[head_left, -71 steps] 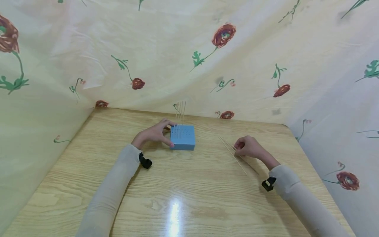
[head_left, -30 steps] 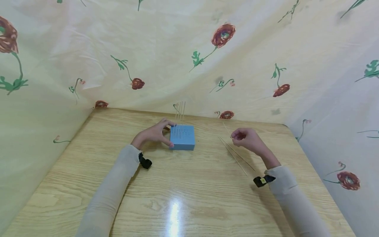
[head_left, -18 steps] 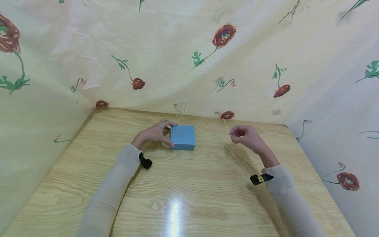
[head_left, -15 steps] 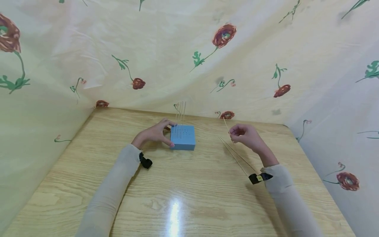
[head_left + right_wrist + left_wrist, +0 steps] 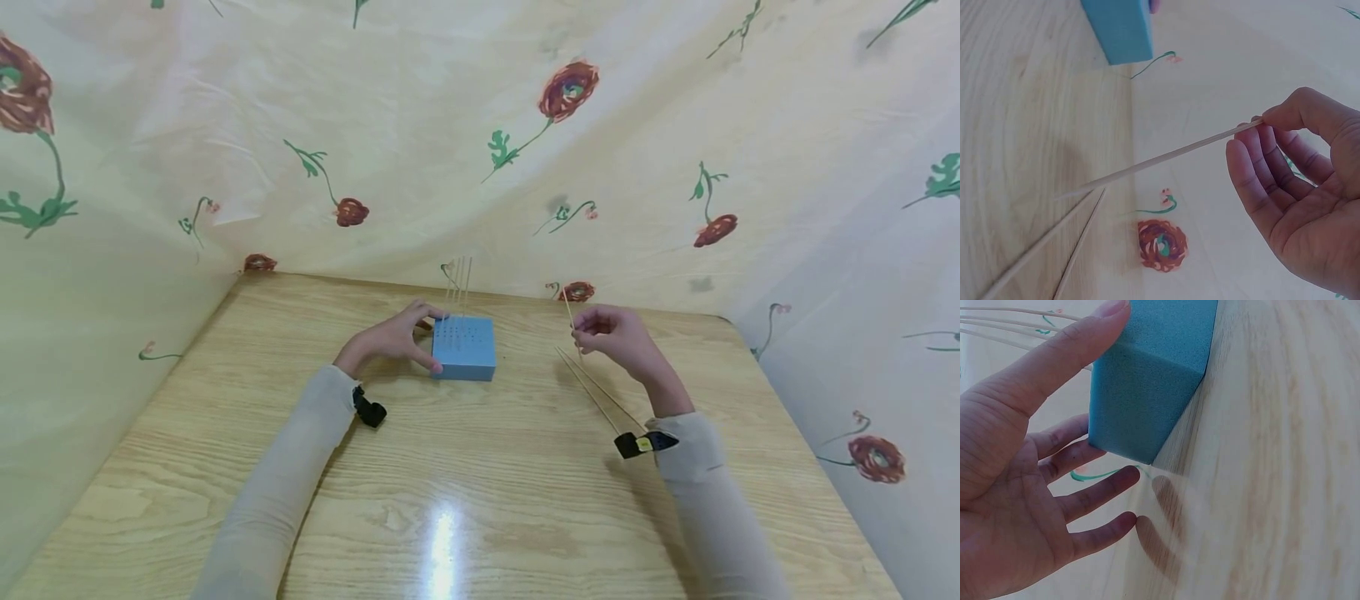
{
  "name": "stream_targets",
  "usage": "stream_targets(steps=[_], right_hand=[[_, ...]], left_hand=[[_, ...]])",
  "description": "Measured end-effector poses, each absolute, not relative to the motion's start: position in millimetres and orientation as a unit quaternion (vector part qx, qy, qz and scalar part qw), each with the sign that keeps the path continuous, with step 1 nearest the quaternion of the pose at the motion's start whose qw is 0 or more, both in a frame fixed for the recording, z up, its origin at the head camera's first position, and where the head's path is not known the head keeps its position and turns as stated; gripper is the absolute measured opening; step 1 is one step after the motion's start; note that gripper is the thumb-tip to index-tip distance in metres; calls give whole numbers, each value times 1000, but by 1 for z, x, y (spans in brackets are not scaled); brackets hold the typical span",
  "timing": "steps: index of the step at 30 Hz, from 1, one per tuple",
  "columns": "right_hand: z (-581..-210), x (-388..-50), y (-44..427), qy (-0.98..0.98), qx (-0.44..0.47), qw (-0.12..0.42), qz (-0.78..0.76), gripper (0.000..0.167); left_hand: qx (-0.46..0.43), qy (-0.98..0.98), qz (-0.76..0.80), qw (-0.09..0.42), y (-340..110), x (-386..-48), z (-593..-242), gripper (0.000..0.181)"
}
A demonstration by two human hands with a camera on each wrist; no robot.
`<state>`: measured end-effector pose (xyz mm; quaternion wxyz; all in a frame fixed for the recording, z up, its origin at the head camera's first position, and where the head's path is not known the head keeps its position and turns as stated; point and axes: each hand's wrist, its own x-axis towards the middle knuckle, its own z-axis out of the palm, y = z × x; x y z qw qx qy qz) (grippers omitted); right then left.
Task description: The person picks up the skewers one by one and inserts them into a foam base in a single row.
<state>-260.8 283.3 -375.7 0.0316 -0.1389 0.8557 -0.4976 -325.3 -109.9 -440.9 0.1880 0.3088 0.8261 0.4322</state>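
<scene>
A blue foam block [image 5: 467, 348] with rows of small holes in its top lies on the table, and several thin sticks [image 5: 468, 283] stand upright in its left part. My left hand [image 5: 390, 335] grips the block's left side, thumb on the front and a finger at the back; in the left wrist view the thumb lies against the block [image 5: 1141, 381]. My right hand [image 5: 618, 337] pinches a thin wooden stick [image 5: 568, 307], held steeply above the table; the right wrist view shows this stick [image 5: 1172, 154] between thumb and fingertips. Two more sticks [image 5: 596, 400] lie below that hand, their far ends close together.
The wood-grain table [image 5: 360, 508] reaches back to a hanging cloth [image 5: 420, 150] with a flower print, which also rises at the left and right sides. A black wrist camera [image 5: 369, 410] is on the left wrist, another [image 5: 636, 444] on the right.
My right hand has lifted a stick off the table, tilted it more upright and moved it up and to the left. My left hand and the block have stayed in place.
</scene>
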Motion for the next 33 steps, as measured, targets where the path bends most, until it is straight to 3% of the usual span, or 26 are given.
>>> stream_targets(steps=[33], right_hand=[[-351,-275,227,798,-191,-7,-572,20]], left_hand=[[301,825,437,195,-110,-326,-441,93]])
